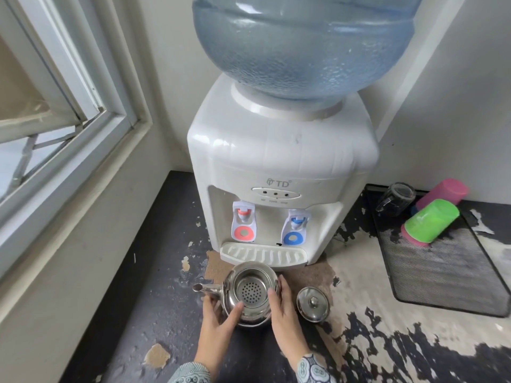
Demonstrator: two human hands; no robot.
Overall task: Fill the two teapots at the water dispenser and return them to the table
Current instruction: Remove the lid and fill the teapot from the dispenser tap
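A steel teapot [250, 275] stands uncovered on the worn counter just in front of the white water dispenser [276, 161]. Its spout points left and a perforated strainer sits inside. My left hand [218, 319] grips its near-left side. My right hand [282, 308] holds its right side. The teapot's steel lid [313, 304] lies on the counter to the right, apart from my hand. The dispenser has a red tap [243, 223] on the left, a blue tap [296, 226] on the right, and a drip tray [262, 254] below. Only one teapot is visible.
A large blue water bottle [304, 42] tops the dispenser. To the right, a black mesh tray [442, 272] holds a green cup [431, 219], a pink cup [442, 190] and a dark glass mug [395, 199]. A window frame [83, 128] and wall close off the left.
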